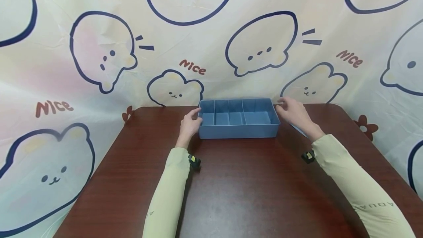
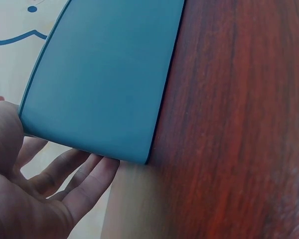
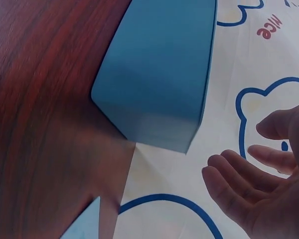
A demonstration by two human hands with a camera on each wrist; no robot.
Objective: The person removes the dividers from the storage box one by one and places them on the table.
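A blue rectangular box [image 1: 238, 131] with several compartments stands upright near the table's far edge in the head view. At its left end is my left hand [image 1: 190, 126], its fingers against the end wall and its thumb up by the rim. The left wrist view shows those extended fingers [image 2: 92, 186] along the end of the box [image 2: 99, 79]. My right hand [image 1: 295, 115] hovers just off the box's right end, apart from it. Its fingers are loosely bent around nothing in the right wrist view. Partly hidden beneath it lies a thin light-blue flat piece [image 1: 299, 130].
The dark reddish-brown wooden table [image 1: 231, 186] spreads out in front of the box. Behind and along both sides hangs a pale cloth [image 1: 205, 43] with blue cartoon outlines. Each wrist carries a small black camera [image 1: 195, 162].
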